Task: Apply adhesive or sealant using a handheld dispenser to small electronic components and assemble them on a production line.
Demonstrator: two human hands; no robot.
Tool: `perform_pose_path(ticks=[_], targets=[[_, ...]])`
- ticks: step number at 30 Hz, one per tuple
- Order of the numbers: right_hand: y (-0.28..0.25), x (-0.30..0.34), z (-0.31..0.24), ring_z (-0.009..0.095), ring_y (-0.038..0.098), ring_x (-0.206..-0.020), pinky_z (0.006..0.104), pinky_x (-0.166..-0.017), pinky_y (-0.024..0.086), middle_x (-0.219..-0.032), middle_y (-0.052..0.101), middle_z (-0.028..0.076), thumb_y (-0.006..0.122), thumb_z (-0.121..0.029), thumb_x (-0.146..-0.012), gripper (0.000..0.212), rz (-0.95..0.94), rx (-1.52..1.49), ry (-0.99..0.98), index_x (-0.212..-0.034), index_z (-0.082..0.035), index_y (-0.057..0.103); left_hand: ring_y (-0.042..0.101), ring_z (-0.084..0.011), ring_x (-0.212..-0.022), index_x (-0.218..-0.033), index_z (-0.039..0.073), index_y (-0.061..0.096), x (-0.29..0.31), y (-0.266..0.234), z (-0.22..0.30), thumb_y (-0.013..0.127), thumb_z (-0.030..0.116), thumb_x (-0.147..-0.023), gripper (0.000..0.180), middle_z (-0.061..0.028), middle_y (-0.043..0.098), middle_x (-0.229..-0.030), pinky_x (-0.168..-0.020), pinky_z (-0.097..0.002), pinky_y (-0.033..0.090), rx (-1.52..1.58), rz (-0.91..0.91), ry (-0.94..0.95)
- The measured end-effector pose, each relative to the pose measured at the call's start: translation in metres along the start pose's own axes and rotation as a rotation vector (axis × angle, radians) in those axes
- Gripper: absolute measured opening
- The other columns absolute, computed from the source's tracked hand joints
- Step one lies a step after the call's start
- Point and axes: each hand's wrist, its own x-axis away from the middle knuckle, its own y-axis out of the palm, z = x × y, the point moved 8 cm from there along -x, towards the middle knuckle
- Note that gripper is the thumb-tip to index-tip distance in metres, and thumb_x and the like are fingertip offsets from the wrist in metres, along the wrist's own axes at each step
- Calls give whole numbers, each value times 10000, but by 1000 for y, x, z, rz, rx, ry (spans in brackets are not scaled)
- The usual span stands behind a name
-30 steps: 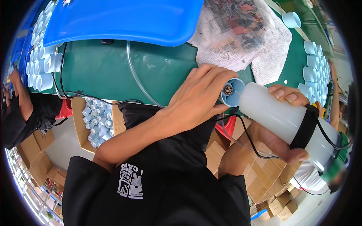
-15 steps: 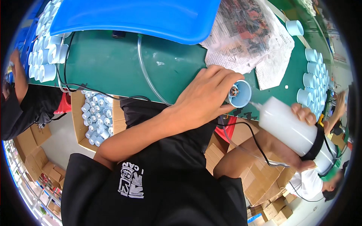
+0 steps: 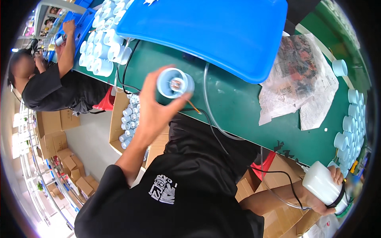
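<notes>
Left hand [image 3: 154, 108]: I pinched a cup [image 3: 174, 76], thumb against fingers.
Right hand [image 3: 316, 201]: I gripped a bottle [image 3: 320, 180], well apart from the cup.
Cup rows [image 3: 102, 67]: stood beyond each hand; done or waiting, I couldn't tell.

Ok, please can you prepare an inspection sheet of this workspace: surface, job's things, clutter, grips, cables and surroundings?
Surface: green tabletop, small white marks on it.
Job's things: light-blue cup with a small part inside, too blurred to identify; white bottle.
Clutter: blue tray; printed paper; left cup group; right cup group.
Grips: left grip holds the cup; right grip holds the bottle, apart from the cup.
Cables: clear tube across the tabletop; black cable beyond its near edge.
Surroundings: co-worker in black at left; open carton holding similar cups; stacked cardboard boxes.
</notes>
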Motion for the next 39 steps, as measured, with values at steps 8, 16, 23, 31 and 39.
perform_pose_path(ticks=[8, 16, 23, 31, 39], targets=[[13, 12, 6, 276, 505, -924, 598, -1054, 296, -991, 468, 123, 599, -612, -747, 849, -32, 30, 154, -1348, -55, 375, 433, -264, -1231, -1414, 22, 314, -5, -18, 7, 773, 68, -736, 821, -140, 435, -1353, -1013, -393, 363, -385, 226, 170], [4, 23, -29, 306, 519, -935, 612, -1040, 306, -994, 511, 155, 579, -523, -831, 761, 104, 151, 121, -1437, -147, 313, 557, -283, -946, -1044, 37, 591, 47, 163, 166, 637, 25, -778, 270, -121, 602, -982, -839, -370, 442, 184, -521, 695], [1, 26, -42, 243, 537, -873, 484, -1013, 368, -906, 516, 117, 597, -547, -832, 695, 144, 12, 108, -1198, 21, 434, 472, -352, -1112, -1235, 17, 482, 71, 407, 240, 720, 172, -753, 560, -182, 529, -1167, -956, -406, 392, 235, -679, 762], [-19, 33, -51, 251, 525, -795, 420, -976, 422, -862, 507, 140, 567, -564, -827, 703, 302, 15, 98, -1108, 71, 464, 463, -332, -1108, -1145, 3, 489, 77, 441, 255, 792, 209, -672, 598, -166, 543, -1135, -914, -439, 390, 304, -572, 644], [-11, 18, 0, 225, 476, -835, 374, -820, 422, -953, 473, 124, 637, -466, -810, 707, 35, -379, 374, -1226, 39, 370, 498, -350, -1107, -1169, 19, 509, 61, 248, 176, 743, 167, -718, 530, -162, 566, -1122, -954, -418, 397, 147, -750, 636]])
